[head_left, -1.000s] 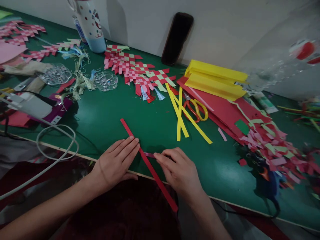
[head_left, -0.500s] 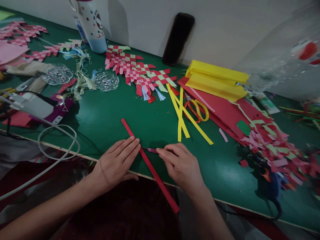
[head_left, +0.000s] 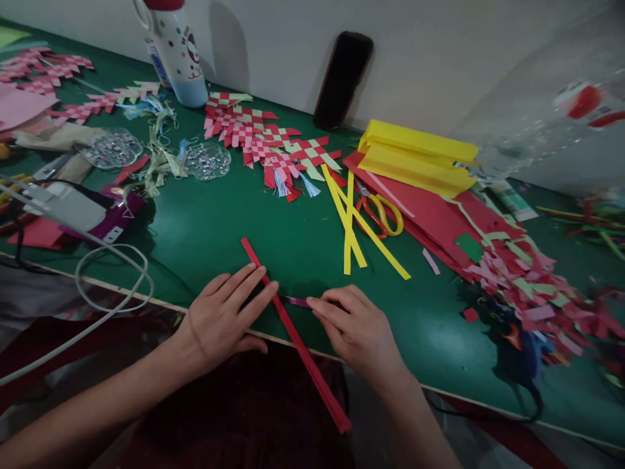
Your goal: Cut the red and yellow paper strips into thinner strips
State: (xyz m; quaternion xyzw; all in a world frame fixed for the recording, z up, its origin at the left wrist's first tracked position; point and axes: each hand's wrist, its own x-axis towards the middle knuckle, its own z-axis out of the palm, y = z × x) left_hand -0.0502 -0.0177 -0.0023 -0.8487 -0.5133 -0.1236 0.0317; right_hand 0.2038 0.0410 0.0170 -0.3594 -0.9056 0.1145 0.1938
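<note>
My left hand (head_left: 228, 311) lies flat with its fingers spread, pressing a folded red paper strip (head_left: 295, 335) against the green table. The strip slants from the table towards me, and its lower end hangs past the table edge. Between the thumb and fingers of my right hand (head_left: 359, 324) is a small craft knife (head_left: 298, 301) with a purplish handle and a thin tip. That tip points left, close beside the strip; whether it touches is too small to tell. Three yellow paper strips (head_left: 355, 225) lie crossed beyond my right hand, next to orange-and-yellow scissors (head_left: 385, 213).
Woven paper fish (head_left: 263, 133) with tassels lie at the back. A phone (head_left: 343, 79) leans on the wall beside folded yellow paper (head_left: 415, 156). Paper scraps (head_left: 532, 280) are heaped at the right. A bottle (head_left: 180, 55), bead boxes (head_left: 209, 160) and a white cable (head_left: 117, 309) are at the left.
The fingers of my left hand have spread wider on the red strip. The strip's lower end has dropped slightly. My right hand still holds the knife beside it; the view has shifted a little.
</note>
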